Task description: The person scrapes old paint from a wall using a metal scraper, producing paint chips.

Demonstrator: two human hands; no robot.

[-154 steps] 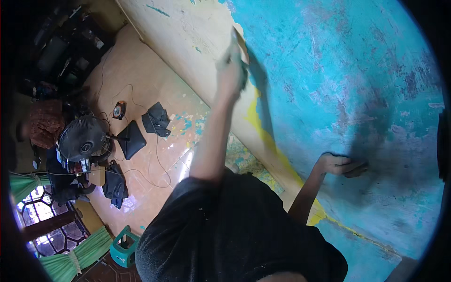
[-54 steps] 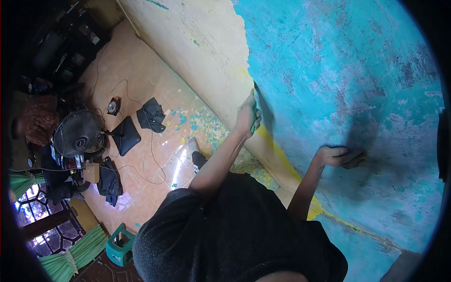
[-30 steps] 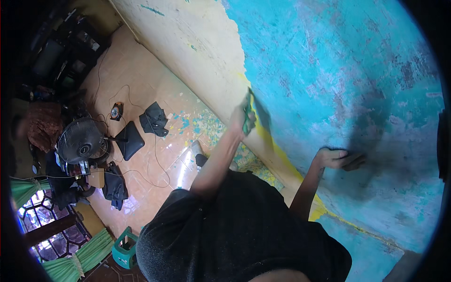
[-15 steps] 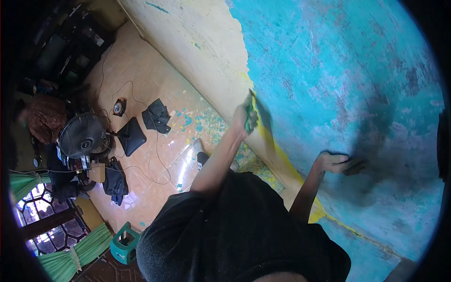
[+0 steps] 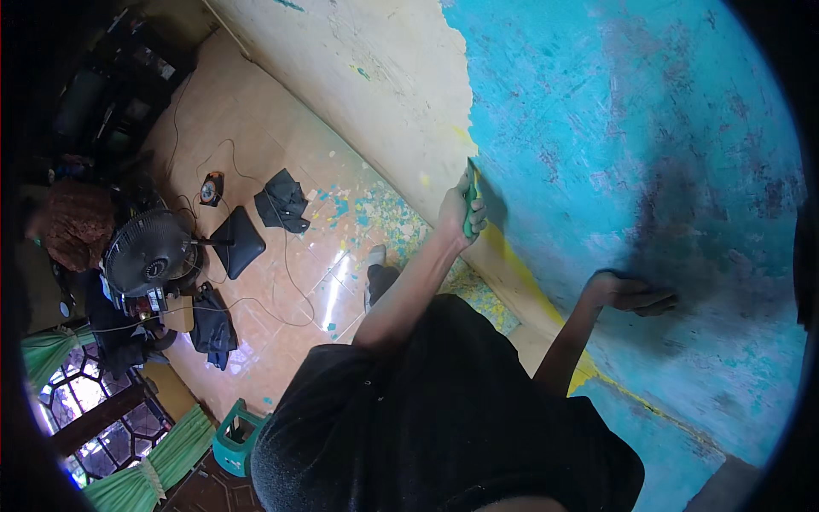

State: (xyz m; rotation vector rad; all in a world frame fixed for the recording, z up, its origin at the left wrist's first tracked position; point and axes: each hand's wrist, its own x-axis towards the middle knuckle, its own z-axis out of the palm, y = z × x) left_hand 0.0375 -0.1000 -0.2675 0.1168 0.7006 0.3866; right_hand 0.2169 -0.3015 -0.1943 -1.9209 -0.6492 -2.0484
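My left hand [image 5: 461,212] is wrapped round a green-handled scraper [image 5: 471,198]. The tool's dark tip points up the wall [image 5: 554,154], at the ragged border between turquoise paint and a bare cream area [image 5: 384,85]. A strip of yellow paint [image 5: 522,271] shows along that border below the hand. Farther right, my right hand [image 5: 636,295] lies against the turquoise surface with its fingers stretched out, and nothing shows in it. Its shadow darkens the wall around it.
Paint flakes [image 5: 375,209] litter the tiled floor along the wall. Left of me stand a black fan [image 5: 149,254] and a green plastic stool [image 5: 235,439]. A dark cloth [image 5: 283,203] and a loose cable [image 5: 286,256] lie on the tiles. Green curtains [image 5: 162,461] hang by a window.
The whole view has shifted slightly. My right hand has gone from partly curled to fingers stretched along the wall. The left hand keeps its grip on the scraper near the paint border.
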